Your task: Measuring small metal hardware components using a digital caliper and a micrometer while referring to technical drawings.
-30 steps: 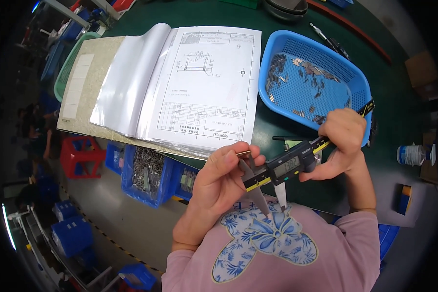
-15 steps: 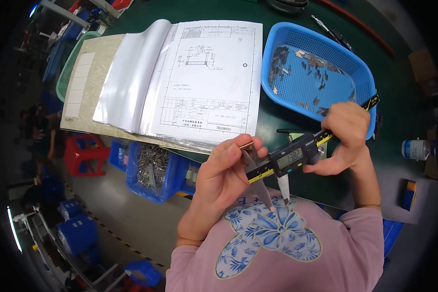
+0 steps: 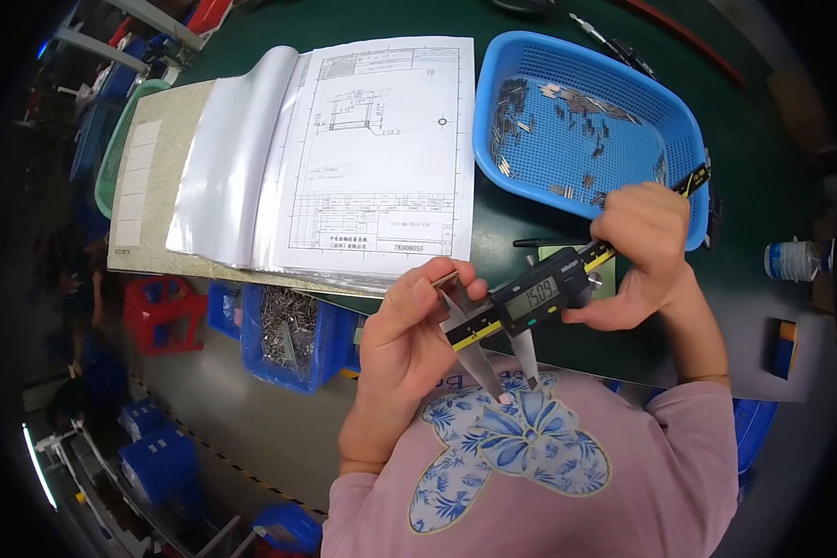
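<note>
My right hand is wrapped round the beam of a black digital caliper, its thumb near the thumb roller. The caliper slants across in front of my chest, its long jaws pointing toward my shirt with a gap between them. At the jaw end, my left hand is closed, pinching a small thin metal pin between thumb and fingertips beside the caliper's short upper jaws. Fingers partly hide the pin, and whether it touches those jaws I cannot tell. Similar pins lie scattered in a blue mesh basket.
An open binder with a technical drawing covers the table's left side. Below its edge stands a blue bin of metal parts. Pens lie behind the basket; a plastic bottle stands far right. A red stool is on the floor.
The caliper's jaws are slightly further apart and its display reads differently. Both hands, with the caliper and pin, appear a little further left, as does the whole scene.
</note>
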